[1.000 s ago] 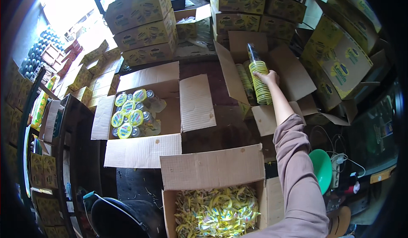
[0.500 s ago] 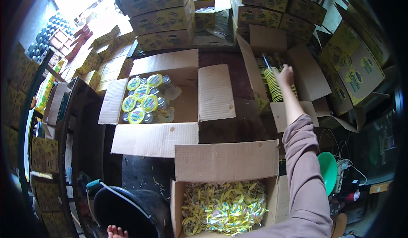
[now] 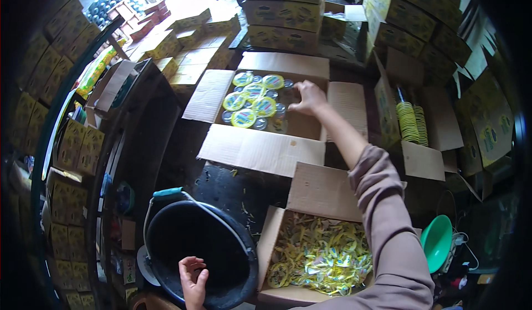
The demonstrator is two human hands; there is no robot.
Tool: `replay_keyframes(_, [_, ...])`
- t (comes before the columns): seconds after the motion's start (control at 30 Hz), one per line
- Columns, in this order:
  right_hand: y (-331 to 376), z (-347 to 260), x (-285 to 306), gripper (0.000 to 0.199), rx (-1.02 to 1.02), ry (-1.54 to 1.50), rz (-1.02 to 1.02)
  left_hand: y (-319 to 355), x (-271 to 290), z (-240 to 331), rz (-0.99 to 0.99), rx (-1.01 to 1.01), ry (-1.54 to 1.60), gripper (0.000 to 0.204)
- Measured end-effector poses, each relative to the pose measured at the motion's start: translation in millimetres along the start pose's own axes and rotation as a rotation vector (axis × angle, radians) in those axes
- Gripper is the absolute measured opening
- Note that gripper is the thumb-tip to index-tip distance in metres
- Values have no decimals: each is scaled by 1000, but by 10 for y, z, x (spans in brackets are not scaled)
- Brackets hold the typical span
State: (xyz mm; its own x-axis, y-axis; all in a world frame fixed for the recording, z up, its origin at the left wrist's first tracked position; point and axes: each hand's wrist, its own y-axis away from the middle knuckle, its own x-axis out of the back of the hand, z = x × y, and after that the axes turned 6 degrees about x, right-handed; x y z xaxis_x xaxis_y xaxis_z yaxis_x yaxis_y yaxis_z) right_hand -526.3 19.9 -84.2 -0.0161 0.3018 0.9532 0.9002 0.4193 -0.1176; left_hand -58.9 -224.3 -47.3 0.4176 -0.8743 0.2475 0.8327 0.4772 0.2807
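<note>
Right hand (image 3: 309, 96) reaches palm-down over open carton (image 3: 288, 66), fingers loosely curled, gripping nothing I can see; carton holds lidded jars (image 3: 252, 100), yellow-green lids up, axes vertical, packed in left half, right half bare; left hand (image 3: 192, 277) rests open on rim of black bucket (image 3: 166, 238); near carton (image 3: 272, 238) full of loose yellow labels (image 3: 321, 254); right-side carton (image 3: 429, 138) holds stacked yellow lids (image 3: 409, 123), stacks running lengthwise away from the person.
</note>
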Motion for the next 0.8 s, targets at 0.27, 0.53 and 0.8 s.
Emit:
replay_keyframes(0.27, [-91,-245,-852,56,-222,-193,-31,27,-21,58,-3,32,13,37])
replay_keyframes(0.53, [143,-224,-940,29,-122,-347,283,32,-23,96,-2,29,13,35])
replay_keyframes(0.8, [336,-96,-763,33,-105,-236,155,-2,39,13,-3,21,-24,36])
